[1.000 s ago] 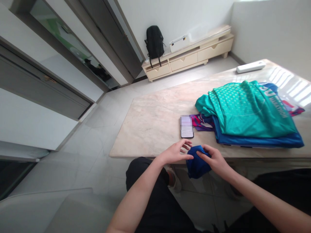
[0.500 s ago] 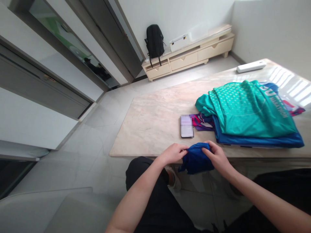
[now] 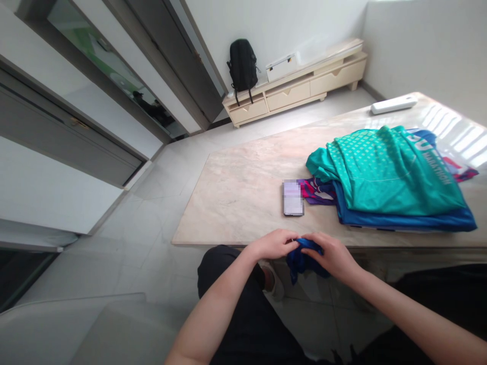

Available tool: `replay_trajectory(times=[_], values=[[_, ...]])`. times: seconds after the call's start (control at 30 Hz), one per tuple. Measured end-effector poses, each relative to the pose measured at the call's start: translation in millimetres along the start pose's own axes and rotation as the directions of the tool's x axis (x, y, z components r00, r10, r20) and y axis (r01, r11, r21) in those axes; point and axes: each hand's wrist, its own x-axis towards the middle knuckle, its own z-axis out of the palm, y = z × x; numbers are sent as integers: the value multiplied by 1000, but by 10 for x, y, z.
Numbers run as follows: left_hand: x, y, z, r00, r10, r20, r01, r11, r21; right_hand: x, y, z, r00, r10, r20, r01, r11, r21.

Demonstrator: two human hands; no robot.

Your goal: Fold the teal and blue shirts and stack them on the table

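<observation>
A bunched piece of dark blue cloth [image 3: 306, 263] hangs just past the table's near edge, over my lap. My left hand [image 3: 274, 244] pinches its upper left part between thumb and fingers. From the right, my right hand [image 3: 329, 253] grips the top of the same cloth, its fingertips close to those of the left. What kind of garment it is I cannot tell. To the right on the table lies a pile of clothes: a green shirt [image 3: 391, 172] with white lettering on top, a blue garment [image 3: 411, 221] beneath, and a purple and pink cloth [image 3: 319, 192] poking out at the left.
A phone [image 3: 292, 198] lies on the marble-patterned table [image 3: 232, 197], against the purple cloth. At the far right is a long white object [image 3: 393, 104]. Beyond the table, a black backpack [image 3: 242, 66] and a white box [image 3: 281, 68] stand on a low cabinet [image 3: 289, 94].
My right hand has moved left and slightly down, closer to my left hand. The blue cloth is now more gathered and hangs lower. The pile and the phone have stayed put.
</observation>
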Motion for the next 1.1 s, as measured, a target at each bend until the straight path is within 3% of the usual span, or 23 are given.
replay_trajectory(times=[0.13, 0.3, 0.53, 0.63, 0.77, 1.1], values=[[3, -53, 20, 1000, -15, 21, 15, 1000, 5, 10, -45, -87, 999, -30, -26, 31, 999, 27], [9, -50, 51, 990, 21, 139, -20, 1000, -12, -1, -158, -216, 985, -112, -128, 128, 984, 123], [-3, 1, -52, 995, -71, -75, 72, 997, 16, 70, -75, -251, 974, 147, -170, -128, 985, 119], [1, 21, -85, 992, -73, -108, 72, 997, -8, 101, -60, -239, 975, 196, -107, -184, 976, 113], [13, 38, -66, 995, -58, -86, 54, 997, -55, 96, -117, -216, 987, 145, 70, -152, 982, 108], [-8, 47, -50, 997, -54, -52, 51, 996, -69, 127, -83, -244, 992, 126, 14, -127, 990, 56]])
